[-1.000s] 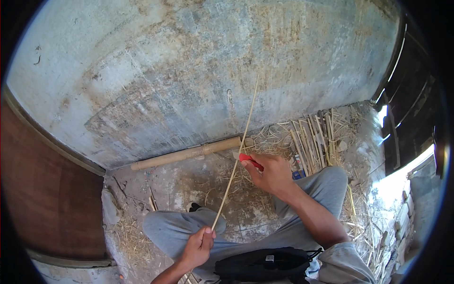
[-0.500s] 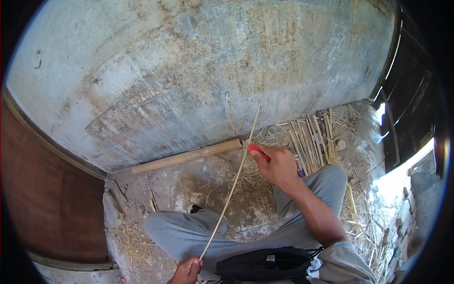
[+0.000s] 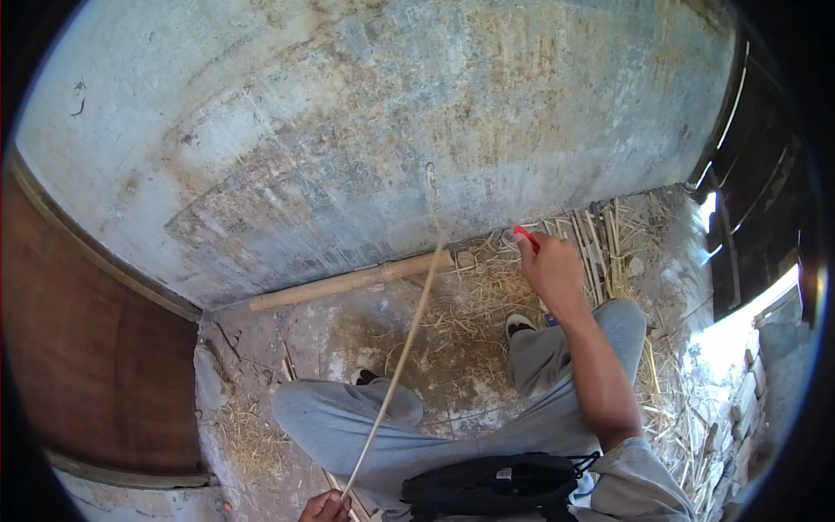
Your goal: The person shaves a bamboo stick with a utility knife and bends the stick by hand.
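My left hand [image 3: 326, 506], at the bottom edge, is closed on the lower end of a long, thin bamboo strip [image 3: 400, 365]. The strip slants up and away over my left leg, its far end free in front of the wall. Farther off on the right, my right hand [image 3: 554, 271] is wrapped around a red-handled knife [image 3: 525, 234]. Only part of the red handle shows; I cannot make out the blade now. A gap separates this hand from the strip.
A thick bamboo pole [image 3: 348, 283] lies along the foot of the stained wall [image 3: 391, 113]. Several cut bamboo strips [image 3: 600, 248] lean at the right, among shavings [image 3: 474, 304]. A black pouch [image 3: 487, 487] rests on my lap. A brown door panel [image 3: 96, 348] stands at left.
My right hand with the knife has moved up and right, away from the strip it was touching. My left hand has shifted slightly down and left, and the strip's far end has dropped lower.
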Demonstrator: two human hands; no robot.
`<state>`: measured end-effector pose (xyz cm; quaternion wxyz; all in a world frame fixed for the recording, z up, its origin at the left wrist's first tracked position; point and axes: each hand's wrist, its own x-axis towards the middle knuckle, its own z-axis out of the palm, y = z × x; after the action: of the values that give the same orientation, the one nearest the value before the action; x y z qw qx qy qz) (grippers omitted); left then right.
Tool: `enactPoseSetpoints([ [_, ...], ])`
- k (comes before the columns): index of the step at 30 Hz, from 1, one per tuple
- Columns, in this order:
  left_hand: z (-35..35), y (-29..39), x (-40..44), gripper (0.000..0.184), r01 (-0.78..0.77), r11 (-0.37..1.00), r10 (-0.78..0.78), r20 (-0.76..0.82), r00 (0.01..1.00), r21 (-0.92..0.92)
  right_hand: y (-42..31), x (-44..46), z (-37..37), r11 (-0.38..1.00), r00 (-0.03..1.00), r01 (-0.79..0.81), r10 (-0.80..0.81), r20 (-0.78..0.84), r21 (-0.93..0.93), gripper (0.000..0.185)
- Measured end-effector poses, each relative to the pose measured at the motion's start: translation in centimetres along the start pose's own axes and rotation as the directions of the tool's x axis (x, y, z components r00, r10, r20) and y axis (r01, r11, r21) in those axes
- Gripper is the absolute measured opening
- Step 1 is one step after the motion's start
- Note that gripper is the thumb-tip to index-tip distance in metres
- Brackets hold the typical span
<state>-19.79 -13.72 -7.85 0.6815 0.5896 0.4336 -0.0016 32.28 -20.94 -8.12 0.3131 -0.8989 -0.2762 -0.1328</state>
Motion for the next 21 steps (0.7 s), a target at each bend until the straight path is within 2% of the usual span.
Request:
enactPoseSetpoints([
  [2, 0.6, 0.8, 0.9, 0.042, -0.036, 0.997, 0.039, 0.042, 0.998, -0.063, -0.7, -0.5, -0.2, 1.000, 1.000, 0.007, -0.007, 0.026, 0.005, 0.035],
  [3, 1.0, -0.2, 2.0, 0.042, -0.114, 0.983, 0.124, 0.065, 0.990, -0.145, -1.5, -1.1, -0.2, 0.989, 0.990, -0.009, -0.012, 0.140, 0.150, 0.035],
  [4, 1.3, -0.1, 3.0, 0.042, -0.118, 0.982, 0.129, 0.063, 0.990, -0.149, -2.4, -1.8, -0.3, 0.957, 0.967, -0.043, -0.032, 0.251, 0.285, 0.035],
  [6, 2.0, 1.1, 5.3, 0.043, -0.079, 0.982, 0.119, 0.236, 0.965, -0.172, -4.5, -3.6, -1.1, 0.909, 0.932, -0.024, -0.130, 0.337, 0.417, 0.032],
  [8, 3.1, 2.6, 7.4, 0.041, -0.070, 0.989, 0.099, 0.229, 0.969, -0.128, -5.8, -5.6, -0.9, 0.773, 0.932, 0.125, -0.307, 0.194, 0.622, 0.028],
  [9, 3.7, 3.5, 8.5, 0.040, -0.056, 0.995, 0.072, 0.218, 0.973, -0.082, -6.0, -6.4, -0.7, 0.774, 0.932, 0.130, -0.308, 0.189, 0.619, 0.028],
  [11, 5.0, 5.6, 10.1, 0.041, -0.071, 0.993, 0.089, 0.211, 0.973, -0.091, -6.1, -8.0, -0.1, 0.719, 0.857, 0.168, -0.445, 0.261, 0.674, 0.028],
  [13, 6.1, 7.7, 11.4, 0.042, -0.080, 0.992, 0.099, 0.196, 0.976, -0.099, -6.3, -9.2, 0.2, 0.701, 0.825, 0.199, -0.497, 0.269, 0.685, 0.027],
  [14, 6.7, 8.7, 12.1, 0.042, -0.005, 0.984, 0.040, 0.188, 0.981, -0.180, -6.4, -9.7, 0.3, 0.681, 0.788, 0.230, -0.549, 0.277, 0.695, 0.027],
  [15, 7.2, 9.5, 12.6, 0.044, 0.069, 0.963, -0.020, 0.185, 0.983, -0.261, -6.6, -10.1, 0.3, 0.680, 0.786, 0.230, -0.551, 0.279, 0.696, 0.027],
  [18, 8.0, 10.9, 13.9, 0.047, 0.113, 0.951, -0.054, 0.206, 0.977, -0.287, -6.8, -10.4, -0.1, 0.686, 0.750, 0.231, -0.577, 0.322, 0.690, 0.027],
  [21, 8.6, 10.7, 15.3, 0.051, 0.039, 0.972, 0.000, 0.167, 0.986, -0.232, -6.5, -10.7, 0.1, 0.699, 0.730, 0.231, -0.584, 0.354, 0.677, 0.030],
])
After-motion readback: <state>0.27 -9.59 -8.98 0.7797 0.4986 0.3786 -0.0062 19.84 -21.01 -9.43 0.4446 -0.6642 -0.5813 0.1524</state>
